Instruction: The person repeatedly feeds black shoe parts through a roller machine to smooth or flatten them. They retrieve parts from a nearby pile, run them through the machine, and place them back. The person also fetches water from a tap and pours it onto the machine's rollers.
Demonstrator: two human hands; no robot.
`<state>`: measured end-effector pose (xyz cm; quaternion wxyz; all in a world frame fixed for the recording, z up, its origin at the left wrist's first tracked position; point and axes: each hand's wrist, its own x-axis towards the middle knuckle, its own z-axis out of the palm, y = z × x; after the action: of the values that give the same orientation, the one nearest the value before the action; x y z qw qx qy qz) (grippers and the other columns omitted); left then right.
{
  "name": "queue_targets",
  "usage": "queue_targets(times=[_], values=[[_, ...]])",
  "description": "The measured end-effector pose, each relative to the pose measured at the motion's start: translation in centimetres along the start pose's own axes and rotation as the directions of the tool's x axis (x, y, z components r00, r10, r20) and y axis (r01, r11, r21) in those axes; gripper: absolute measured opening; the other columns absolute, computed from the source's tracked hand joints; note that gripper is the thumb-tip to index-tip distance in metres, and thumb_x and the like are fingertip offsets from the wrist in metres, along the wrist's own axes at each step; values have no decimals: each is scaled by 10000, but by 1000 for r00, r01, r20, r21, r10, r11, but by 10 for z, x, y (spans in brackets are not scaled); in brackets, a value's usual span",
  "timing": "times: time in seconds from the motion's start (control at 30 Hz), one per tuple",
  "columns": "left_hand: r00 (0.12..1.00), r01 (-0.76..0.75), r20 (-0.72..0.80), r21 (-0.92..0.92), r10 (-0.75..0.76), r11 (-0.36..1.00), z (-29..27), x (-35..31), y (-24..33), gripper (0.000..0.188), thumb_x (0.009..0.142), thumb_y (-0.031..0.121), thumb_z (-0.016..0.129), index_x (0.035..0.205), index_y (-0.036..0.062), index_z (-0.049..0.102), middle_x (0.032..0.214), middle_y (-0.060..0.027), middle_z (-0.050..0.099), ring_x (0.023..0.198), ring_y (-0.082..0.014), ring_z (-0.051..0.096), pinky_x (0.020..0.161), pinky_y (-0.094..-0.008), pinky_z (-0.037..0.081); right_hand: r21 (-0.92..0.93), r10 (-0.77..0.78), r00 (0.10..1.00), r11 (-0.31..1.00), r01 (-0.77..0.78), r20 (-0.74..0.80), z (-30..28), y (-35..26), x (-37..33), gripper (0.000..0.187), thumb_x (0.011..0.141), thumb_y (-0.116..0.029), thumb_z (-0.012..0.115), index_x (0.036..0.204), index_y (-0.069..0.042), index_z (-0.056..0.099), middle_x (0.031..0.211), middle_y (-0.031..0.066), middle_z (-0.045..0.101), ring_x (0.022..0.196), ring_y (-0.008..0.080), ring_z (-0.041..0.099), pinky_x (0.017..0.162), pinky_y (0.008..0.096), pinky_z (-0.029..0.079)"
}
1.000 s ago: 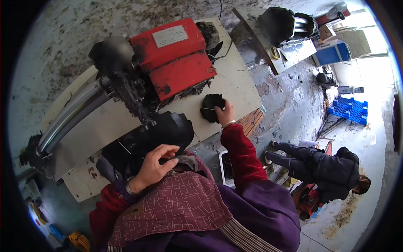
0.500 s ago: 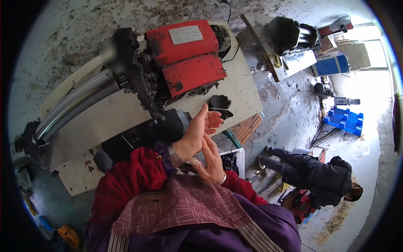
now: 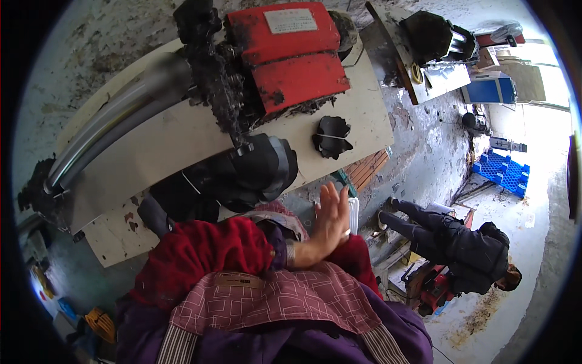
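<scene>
One red engine point(image 3: 285, 57) sat on the white worktable point(image 3: 357, 115); one black housing point(image 3: 254, 173) at its near edge; one black scrap point(image 3: 331, 136), released a second earlier. Left hand point(image 3: 330, 224) open and empty, pressed against the hidden right hand, whose grip was indeterminable.

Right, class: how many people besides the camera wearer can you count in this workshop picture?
1. A person in dark clothes bends forward on the floor at lower right, beside the blue pallet. Others may be hidden outside the view.
</scene>
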<state>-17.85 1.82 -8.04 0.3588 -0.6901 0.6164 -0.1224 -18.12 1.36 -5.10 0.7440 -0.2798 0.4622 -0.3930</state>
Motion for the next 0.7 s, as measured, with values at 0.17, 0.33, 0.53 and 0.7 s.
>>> queue_targets(times=[0.17,0.33,0.53,0.7], values=[[993,99,104,-518,52,-850,28,10,-26,566,944,439,207,1229,-23,367,1218,-154,450,1117,-213,419,963,-289,302,-153,69,996,985,-77,-57,20,-6,-6,557,948,-425,197,1373,-65,194,1397,107,253,1282,221,249,1051,329,187],[858,507,133,-77,495,-858,70,21,-40,673,907,547,226,1125,-56,429,1087,-120,497,956,-159,429,873,-288,351,-233,-18,998,972,30,54,31,10,-10,547,952,-399,225,1367,-44,196,1413,96,224,1297,214,223,1057,333,166],[854,514,49,80,519,-854,55,11,-49,670,896,531,281,1269,-23,326,1273,-149,391,1174,-231,333,988,-312,259,-755,-47,978,643,-125,-202,0,52,16,458,949,-308,247,1316,-35,279,1303,131,358,1202,237,351,979,322,292],[971,144,-172,-123,164,-982,77,3,-31,695,894,511,319,1335,-18,230,1378,-145,276,1280,-224,244,1031,-303,216,-714,-137,986,700,29,-94,-2,37,33,465,947,-267,274,1331,-7,239,1345,141,300,1248,242,272,1018,326,207]])
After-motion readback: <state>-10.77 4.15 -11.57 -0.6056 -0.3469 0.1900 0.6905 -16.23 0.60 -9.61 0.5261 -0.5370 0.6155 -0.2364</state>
